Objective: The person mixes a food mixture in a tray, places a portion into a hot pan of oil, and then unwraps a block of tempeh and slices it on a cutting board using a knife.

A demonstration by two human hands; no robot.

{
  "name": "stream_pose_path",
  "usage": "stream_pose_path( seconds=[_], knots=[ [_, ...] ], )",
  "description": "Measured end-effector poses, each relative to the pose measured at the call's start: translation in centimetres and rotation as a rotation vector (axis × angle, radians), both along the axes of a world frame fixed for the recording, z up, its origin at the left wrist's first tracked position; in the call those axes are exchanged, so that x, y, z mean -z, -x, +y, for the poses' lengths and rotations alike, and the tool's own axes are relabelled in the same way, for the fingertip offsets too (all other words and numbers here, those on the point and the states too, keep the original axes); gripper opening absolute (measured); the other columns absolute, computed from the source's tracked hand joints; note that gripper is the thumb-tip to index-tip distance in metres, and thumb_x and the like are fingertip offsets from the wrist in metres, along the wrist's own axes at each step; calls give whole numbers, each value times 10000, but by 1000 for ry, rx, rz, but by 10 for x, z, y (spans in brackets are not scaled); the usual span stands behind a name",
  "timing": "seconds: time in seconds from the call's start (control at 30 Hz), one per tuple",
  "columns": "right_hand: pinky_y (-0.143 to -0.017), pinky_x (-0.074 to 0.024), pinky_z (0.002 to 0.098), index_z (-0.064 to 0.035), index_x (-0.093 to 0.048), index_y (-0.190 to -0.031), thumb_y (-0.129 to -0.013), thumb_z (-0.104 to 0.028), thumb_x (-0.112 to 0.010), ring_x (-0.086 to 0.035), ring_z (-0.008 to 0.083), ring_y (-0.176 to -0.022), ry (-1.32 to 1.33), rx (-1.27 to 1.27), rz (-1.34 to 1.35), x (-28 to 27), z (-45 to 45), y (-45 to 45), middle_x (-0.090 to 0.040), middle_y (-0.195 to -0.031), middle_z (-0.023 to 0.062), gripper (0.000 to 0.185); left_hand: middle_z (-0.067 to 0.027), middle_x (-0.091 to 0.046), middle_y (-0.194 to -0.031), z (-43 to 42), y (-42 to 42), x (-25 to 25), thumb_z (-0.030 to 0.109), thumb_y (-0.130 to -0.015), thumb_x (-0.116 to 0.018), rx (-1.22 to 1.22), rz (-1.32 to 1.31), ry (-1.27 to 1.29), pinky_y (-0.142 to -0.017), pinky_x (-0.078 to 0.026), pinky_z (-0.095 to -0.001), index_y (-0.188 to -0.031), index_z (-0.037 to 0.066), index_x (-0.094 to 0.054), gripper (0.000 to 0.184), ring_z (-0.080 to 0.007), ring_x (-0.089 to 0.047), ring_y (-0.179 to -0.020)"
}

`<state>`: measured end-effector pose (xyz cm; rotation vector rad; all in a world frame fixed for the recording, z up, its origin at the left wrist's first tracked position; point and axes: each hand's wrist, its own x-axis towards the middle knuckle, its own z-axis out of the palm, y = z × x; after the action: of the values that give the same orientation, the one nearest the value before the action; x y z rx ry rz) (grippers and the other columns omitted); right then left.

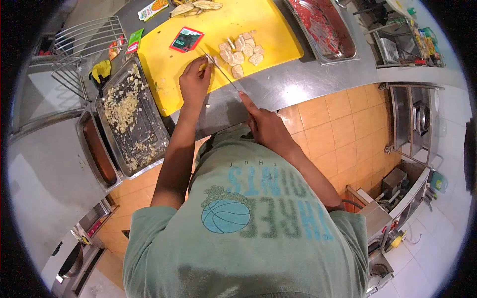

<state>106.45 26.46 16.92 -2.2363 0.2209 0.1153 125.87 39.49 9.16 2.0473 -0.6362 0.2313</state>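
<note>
My right hand [266, 126] grips a kitchen knife, its forefinger stretched along the spine. The thin knife blade [225, 74] points up and left across the edge of the yellow cutting board [268, 32]. Close to the blade's far end, my left hand [195, 82] is closed in a pinch; a small pale piece [209, 58] shows at its fingertips, partly hidden. To the right of the blade lies a cluster of pale, banana-like slices [243, 49]. A red-edged packet [187, 39] rests on the board above my left hand. Peels [196, 7] lie at the board's far edge.
At left stands a metal tray [158, 111] with pale chopped bits, beside a narrower pan of brown content [97, 149]. A steel pan [343, 52] with red residue sits at right. A wire rack [89, 37] and a green packet [134, 39] are at upper left.
</note>
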Motion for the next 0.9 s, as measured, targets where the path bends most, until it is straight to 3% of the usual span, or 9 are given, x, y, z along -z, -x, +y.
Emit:
stream_pose_path(
  seconds=[0.13, 0.33, 0.43, 0.53, 0.63, 0.73, 0.9],
  knots=[
    [-712, -482, 501, -197, -248, -1455, -874, -44, -505, -596, 444, -794, -48, 32, 32, -2, -7, 4, -609, -867, 270, 653, -150, -661, -990, -1, -3, -6, 86, -807, -690, 8, 52, -75, -693, -589, -309, -1046, -9, -628, 264, -236, -673, -880],
    [-705, -474, 506, -211, -284, -1442, -893, -66, -504, -594, 458, -825, -67, 96, 59, -22, -17, 23, -613, -910, 266, 610, -160, -662, -966, -4, -21, -5, 124, -781, -710, 31, -102, -235, -640, -580, -328, -1021, 9, -619, 282, -251, -668, -854],
    [-690, -469, 511, -222, -286, -1442, -892, -66, -509, -595, 460, -813, -77, 99, 73, -26, -22, 33, -616, -901, 265, 613, -145, -655, -1017, -4, -28, -7, 107, -776, -704, 52, 7, -272, -694, -569, -340, -993, 22, -603, 254, -256, -657, -884],
    [-681, -468, 513, -233, -287, -1441, -893, -63, -508, -596, 459, -803, -50, 98, 94, -25, -26, 38, -617, -893, 266, 615, -126, -642, -1048, -4, -29, -15, 89, -766, -698, 89, -120, -342, -752, -542, -352, -985, 38, -588, 250, -264, -644, -908],
    [-694, -458, 488, -235, -284, -1448, -906, -57, -490, -594, 451, -799, -56, 100, 116, -24, -26, 41, -615, -873, 275, 607, -151, -620, -972, -3, -45, -14, 94, -747, -688, 274, -197, -292, -799, -492, -418, -953, 57, -580, 235, -337, -598, -930],
    [-687, -462, 505, -240, -293, -1438, -904, -66, -493, -596, 457, -793, -96, 82, 90, -22, -24, 43, -611, -874, 282, 596, -155, -616, -993, -7, -58, -17, 112, -746, -692, 311, 90, -350, -804, -486, -437, -996, 66, -581, 277, -342, -595, -944],
    [-732, -464, 475, -231, -286, -1447, -912, -54, -481, -600, 440, -830, -59, 1, 117, -15, -21, 43, -614, -931, 280, 596, -124, -648, -1005, 2, -47, -30, 153, -775, -702, 183, -37, -562, -784, -505, -389, -1070, 64, -611, 321, -288, -636, -890]
  ],
)
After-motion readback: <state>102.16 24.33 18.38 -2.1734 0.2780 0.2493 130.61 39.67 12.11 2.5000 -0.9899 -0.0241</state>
